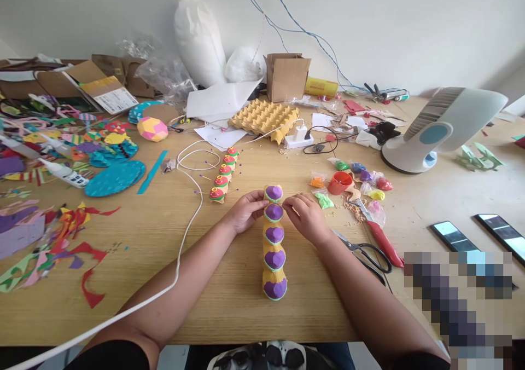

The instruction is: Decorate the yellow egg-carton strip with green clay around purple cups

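Note:
A strip of yellow egg carton (268, 249) lies lengthwise in front of me, its several humps capped in purple with pale green edging. My left hand (247, 212) grips the strip's left side near its far end, fingers closed on it. On the opposite side, my right hand (305, 217) has its fingertips pinched together against the strip, between the two farthest humps. Whatever sits in that pinch is too small to make out. To the left of the far end rests a second egg carton strip (221, 180), with red caps, green bands and thin purple-tipped sticks poking out of its sides.
Scissors (367, 258) and a red-handled knife (383, 241) lie beside my right forearm. An orange cup (340, 182) stands among small bags of coloured clay. A white cable (188, 227) crosses the table at left. Behind are a yellow egg tray (264, 117), power strip (298, 139) and fan (435, 132).

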